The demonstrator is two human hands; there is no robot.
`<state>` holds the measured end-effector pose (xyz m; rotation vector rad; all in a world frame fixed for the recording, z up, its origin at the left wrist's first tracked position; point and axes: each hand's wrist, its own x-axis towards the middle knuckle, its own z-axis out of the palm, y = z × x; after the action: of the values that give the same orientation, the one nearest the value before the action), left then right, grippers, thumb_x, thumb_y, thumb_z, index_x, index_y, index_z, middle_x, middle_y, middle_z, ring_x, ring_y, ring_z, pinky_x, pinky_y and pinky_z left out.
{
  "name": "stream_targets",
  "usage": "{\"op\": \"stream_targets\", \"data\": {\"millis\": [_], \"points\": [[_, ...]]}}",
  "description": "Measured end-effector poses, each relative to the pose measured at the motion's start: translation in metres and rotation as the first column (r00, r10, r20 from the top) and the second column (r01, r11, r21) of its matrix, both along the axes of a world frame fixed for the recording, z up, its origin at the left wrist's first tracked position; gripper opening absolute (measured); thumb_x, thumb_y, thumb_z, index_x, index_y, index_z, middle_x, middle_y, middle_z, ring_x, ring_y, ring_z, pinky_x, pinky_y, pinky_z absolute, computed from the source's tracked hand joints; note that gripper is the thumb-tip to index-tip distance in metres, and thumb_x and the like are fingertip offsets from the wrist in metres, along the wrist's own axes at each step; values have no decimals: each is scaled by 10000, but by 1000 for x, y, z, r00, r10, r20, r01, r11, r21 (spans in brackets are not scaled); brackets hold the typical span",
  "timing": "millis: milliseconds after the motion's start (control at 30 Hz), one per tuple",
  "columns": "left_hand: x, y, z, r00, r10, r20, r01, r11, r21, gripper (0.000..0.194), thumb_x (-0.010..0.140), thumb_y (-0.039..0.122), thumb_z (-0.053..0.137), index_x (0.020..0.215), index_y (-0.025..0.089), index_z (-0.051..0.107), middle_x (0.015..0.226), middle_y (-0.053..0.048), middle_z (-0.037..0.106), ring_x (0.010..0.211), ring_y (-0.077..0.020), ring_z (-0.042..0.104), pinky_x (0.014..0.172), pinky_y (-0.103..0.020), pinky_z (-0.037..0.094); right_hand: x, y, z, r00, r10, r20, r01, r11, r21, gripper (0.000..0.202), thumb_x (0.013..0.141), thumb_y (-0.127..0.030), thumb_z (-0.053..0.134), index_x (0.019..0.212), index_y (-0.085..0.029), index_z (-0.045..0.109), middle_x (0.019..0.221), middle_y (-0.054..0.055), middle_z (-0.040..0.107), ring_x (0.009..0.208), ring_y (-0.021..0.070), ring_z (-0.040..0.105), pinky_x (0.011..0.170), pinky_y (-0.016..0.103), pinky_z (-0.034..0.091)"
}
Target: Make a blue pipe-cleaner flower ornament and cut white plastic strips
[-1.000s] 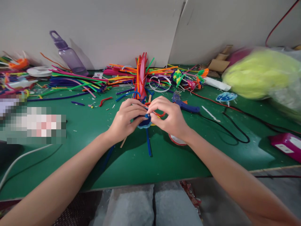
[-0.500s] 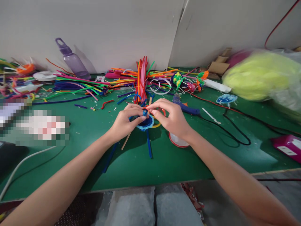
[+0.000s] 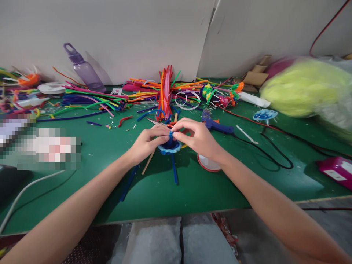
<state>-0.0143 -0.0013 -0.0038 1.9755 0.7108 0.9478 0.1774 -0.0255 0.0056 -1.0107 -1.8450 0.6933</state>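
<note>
In the head view, my left hand (image 3: pixel 145 143) and my right hand (image 3: pixel 197 138) meet over the middle of the table, both with pinched fingertips. Between them is a round blue pipe-cleaner piece (image 3: pixel 169 149), dark inside with a lighter blue rim. Their thumbs and fingers grip the short blue stem that rises from its centre. Just behind my fingers lie scissors (image 3: pixel 154 122), partly covered by the hands. Beneath the piece, a blue pipe cleaner (image 3: pixel 175 172) points towards me, and a thin wooden stick (image 3: pixel 147 163) slants out beside my left hand.
Bundled pipe cleaners (image 3: pixel 165 91) are heaped along the wall near a purple bottle (image 3: pixel 87 75). To the right are a blue glue gun (image 3: pixel 220 127) with its black cord, a red-rimmed round lid (image 3: pixel 208 164), a blue-and-white pipe-cleaner piece (image 3: pixel 264 115) and a magenta box (image 3: pixel 336 171).
The fingertips of both hands have come together on the blue stem. The round blue piece has shifted slightly right, and more of the scissors' blades shows behind my left hand.
</note>
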Motion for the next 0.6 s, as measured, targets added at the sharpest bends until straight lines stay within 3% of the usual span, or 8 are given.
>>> {"op": "stream_targets", "data": {"millis": [267, 433, 600], "points": [[-1, 0, -4, 998, -20, 65, 36, 968, -248, 208, 847, 333, 624, 837, 175, 758, 969, -72, 720, 971, -216, 632, 924, -357, 442, 0, 2, -1, 990, 67, -121, -78, 993, -86, 80, 807, -229, 632, 837, -184, 691, 891, 29, 655, 808, 151, 639, 734, 310, 513], [0, -2, -1, 997, 38, 66, -17, 955, -295, 252, 790, 394, 687, 812, 148, 739, 875, -64, 700, 850, -189, 624, 817, -318, 466, -1, 2, -1, 989, 65, -135, -78, 992, -95, 105, 810, -213, 617, 858, -178, 704, 908, 42, 664, 860, 164, 639, 755, 316, 507], [3, -3, 0, 992, 91, 88, -59, 947, -315, 267, 742, 416, 728, 748, 149, 709, 794, -42, 680, 768, -164, 608, 766, -305, 467, -2, 2, -3, 994, 17, -112, -31, 992, -123, 97, 781, -238, 651, 846, -173, 682, 892, 33, 654, 817, 151, 616, 670, 280, 487]]}}
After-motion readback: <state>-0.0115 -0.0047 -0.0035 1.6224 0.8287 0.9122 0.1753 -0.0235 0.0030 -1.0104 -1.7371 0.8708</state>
